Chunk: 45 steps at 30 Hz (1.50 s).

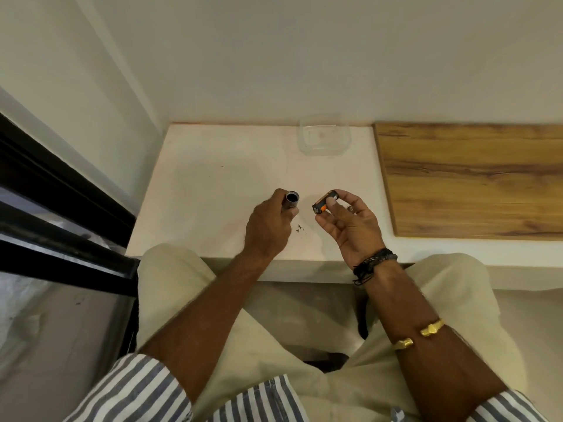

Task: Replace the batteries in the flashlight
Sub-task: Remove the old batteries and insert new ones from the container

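Note:
My left hand [268, 226] grips a dark metal flashlight body [291, 201] upright over the white table [207, 184], its open end facing up and showing a dark hollow. My right hand [350, 223] is a short gap to the right, palm up, pinching a black and orange battery holder [324, 203] between thumb and fingers. A small metallic piece [350, 209] shows between the right hand's fingers; I cannot tell what it is. The lower part of the flashlight is hidden inside the left fist.
A clear plastic container [323, 136] stands at the back of the table against the wall. A wooden board [475, 178] lies to the right. Small dark specks [299, 228] lie on the table between my hands. A black-framed window [61, 208] is on the left.

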Each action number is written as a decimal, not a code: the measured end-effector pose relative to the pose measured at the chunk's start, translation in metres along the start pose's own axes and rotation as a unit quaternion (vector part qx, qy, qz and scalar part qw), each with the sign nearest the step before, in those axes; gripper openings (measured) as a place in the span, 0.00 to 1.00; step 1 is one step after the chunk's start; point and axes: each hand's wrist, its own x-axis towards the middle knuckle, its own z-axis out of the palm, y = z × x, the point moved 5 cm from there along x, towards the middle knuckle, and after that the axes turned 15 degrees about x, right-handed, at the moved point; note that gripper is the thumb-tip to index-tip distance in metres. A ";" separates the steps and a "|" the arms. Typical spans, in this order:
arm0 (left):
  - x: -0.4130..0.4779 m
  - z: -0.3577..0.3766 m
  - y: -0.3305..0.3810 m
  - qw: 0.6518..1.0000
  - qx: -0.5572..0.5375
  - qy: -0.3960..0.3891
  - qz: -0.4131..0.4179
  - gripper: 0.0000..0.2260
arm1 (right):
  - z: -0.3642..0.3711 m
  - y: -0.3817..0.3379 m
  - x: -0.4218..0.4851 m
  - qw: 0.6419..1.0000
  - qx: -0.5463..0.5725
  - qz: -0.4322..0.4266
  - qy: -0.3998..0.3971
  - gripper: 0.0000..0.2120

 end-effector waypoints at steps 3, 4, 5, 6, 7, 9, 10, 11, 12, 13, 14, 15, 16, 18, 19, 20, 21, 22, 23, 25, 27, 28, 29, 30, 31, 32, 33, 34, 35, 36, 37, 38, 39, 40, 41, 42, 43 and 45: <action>-0.011 -0.007 0.007 0.999 0.046 0.002 0.025 0.08 | 0.005 -0.008 -0.003 0.999 -0.011 -0.047 -0.014 0.13; -0.016 -0.009 0.008 0.998 0.058 0.005 0.029 0.09 | 0.006 -0.010 -0.005 0.998 -0.019 -0.062 -0.016 0.14; -0.019 -0.010 0.009 0.997 0.066 0.008 0.033 0.10 | 0.007 -0.012 -0.006 0.997 -0.026 -0.074 -0.018 0.15; -0.022 -0.012 0.010 0.997 0.073 0.011 0.036 0.11 | 0.008 -0.013 -0.008 0.996 -0.032 -0.084 -0.020 0.15; -0.024 -0.013 0.011 0.996 0.078 0.014 0.039 0.12 | 0.009 -0.014 -0.010 0.995 -0.037 -0.092 -0.022 0.15; -0.025 -0.013 0.013 0.996 0.082 0.013 0.043 0.13 | 0.010 -0.015 -0.011 0.992 -0.055 -0.106 -0.026 0.14; -0.025 -0.013 0.013 0.995 0.083 0.010 0.045 0.13 | 0.010 -0.015 -0.012 0.991 -0.069 -0.113 -0.028 0.14; -0.025 -0.012 0.014 0.995 0.085 0.009 0.047 0.14 | 0.010 -0.014 -0.012 0.989 -0.084 -0.119 -0.030 0.13; -0.025 -0.012 0.015 0.995 0.086 0.010 0.050 0.14 | 0.009 -0.013 -0.013 0.987 -0.100 -0.125 -0.033 0.13; -0.025 -0.011 0.014 0.995 0.087 0.013 0.054 0.14 | 0.009 -0.012 -0.013 0.984 -0.118 -0.132 -0.037 0.14; -0.025 -0.011 0.015 0.994 0.086 0.018 0.057 0.15 | 0.010 -0.011 -0.013 0.980 -0.136 -0.139 -0.039 0.14; -0.025 -0.012 0.014 0.994 0.085 0.022 0.060 0.15 | 0.010 -0.011 -0.013 0.977 -0.150 -0.148 -0.040 0.15; -0.025 -0.012 0.014 0.994 0.086 0.025 0.064 0.15 | 0.010 -0.010 -0.013 0.974 -0.161 -0.157 -0.040 0.15; -0.024 -0.014 0.015 0.992 0.097 0.028 0.075 0.15 | 0.010 -0.010 -0.012 0.967 -0.180 -0.176 -0.040 0.14; -0.024 -0.014 0.016 0.991 0.103 0.029 0.080 0.16 | 0.010 -0.010 -0.012 0.963 -0.190 -0.184 -0.043 0.14; -0.024 -0.014 0.016 0.991 0.105 0.030 0.081 0.16 | 0.010 -0.009 -0.012 0.960 -0.199 -0.190 -0.047 0.14; -0.024 -0.014 0.016 0.991 0.103 0.031 0.081 0.16 | 0.009 -0.008 -0.012 0.957 -0.207 -0.197 -0.050 0.14; -0.024 -0.014 0.016 0.991 0.103 0.032 0.081 0.16 | 0.009 -0.008 -0.012 0.954 -0.216 -0.204 -0.052 0.14; -0.024 -0.014 0.016 0.990 0.106 0.033 0.082 0.16 | 0.009 -0.008 -0.012 0.949 -0.226 -0.212 -0.052 0.14; -0.024 -0.013 0.015 0.989 0.114 0.033 0.083 0.16 | 0.008 -0.008 -0.012 0.939 -0.248 -0.233 -0.049 0.14; -0.023 -0.011 0.016 0.990 0.113 0.035 0.080 0.16 | 0.007 -0.008 -0.012 0.928 -0.268 -0.254 -0.039 0.13; -0.023 -0.011 0.017 0.990 0.109 0.037 0.077 0.16 | 0.006 -0.007 -0.013 0.924 -0.277 -0.263 -0.035 0.13; -0.023 -0.011 0.017 0.991 0.106 0.039 0.076 0.17 | 0.006 -0.005 -0.013 0.920 -0.284 -0.269 -0.033 0.13; -0.023 -0.010 0.019 0.991 0.104 0.041 0.076 0.16 | 0.006 -0.002 -0.013 0.917 -0.290 -0.271 -0.031 0.12; -0.023 -0.010 0.019 0.991 0.102 0.042 0.078 0.16 | 0.005 0.000 -0.013 0.917 -0.292 -0.272 -0.028 0.11; -0.023 -0.010 0.019 0.991 0.101 0.043 0.079 0.16 | 0.005 0.002 -0.013 0.917 -0.291 -0.270 -0.025 0.10; -0.023 -0.010 0.019 0.991 0.100 0.046 0.080 0.16 | 0.004 0.004 -0.013 0.917 -0.294 -0.270 -0.021 0.09; -0.023 -0.011 0.019 0.990 0.101 0.049 0.081 0.16 | 0.003 0.005 -0.013 0.913 -0.303 -0.272 -0.019 0.08; -0.023 -0.011 0.019 0.990 0.102 0.053 0.083 0.16 | 0.003 0.006 -0.013 0.908 -0.314 -0.275 -0.018 0.08; -0.023 -0.011 0.019 0.989 0.104 0.057 0.085 0.16 | 0.002 0.008 -0.013 0.905 -0.323 -0.276 -0.016 0.07; -0.023 -0.010 0.019 0.989 0.104 0.058 0.087 0.16 | 0.001 0.009 -0.013 0.904 -0.328 -0.273 -0.012 0.08; -0.022 -0.010 0.019 0.989 0.105 0.058 0.088 0.15 | 0.001 0.010 -0.012 0.905 -0.330 -0.269 -0.007 0.08; -0.022 -0.010 0.019 0.989 0.107 0.057 0.088 0.15 | -0.001 0.012 -0.011 0.906 -0.331 -0.264 -0.003 0.08; -0.022 -0.009 0.018 0.989 0.109 0.056 0.089 0.15 | -0.001 0.013 -0.010 0.905 -0.336 -0.261 -0.001 0.08; -0.021 -0.009 0.017 0.989 0.109 0.055 0.088 0.15 | -0.001 0.014 -0.010 0.903 -0.343 -0.258 0.000 0.08; -0.021 -0.008 0.016 0.989 0.110 0.053 0.087 0.15 | -0.001 0.015 -0.009 0.902 -0.349 -0.254 -0.002 0.08; -0.021 -0.007 0.016 0.989 0.110 0.052 0.087 0.15 | -0.001 0.016 -0.009 0.902 -0.351 -0.252 -0.002 0.08; -0.020 -0.005 0.015 0.990 0.104 0.047 0.086 0.15 | -0.004 0.012 -0.006 0.906 -0.341 -0.249 0.012 0.07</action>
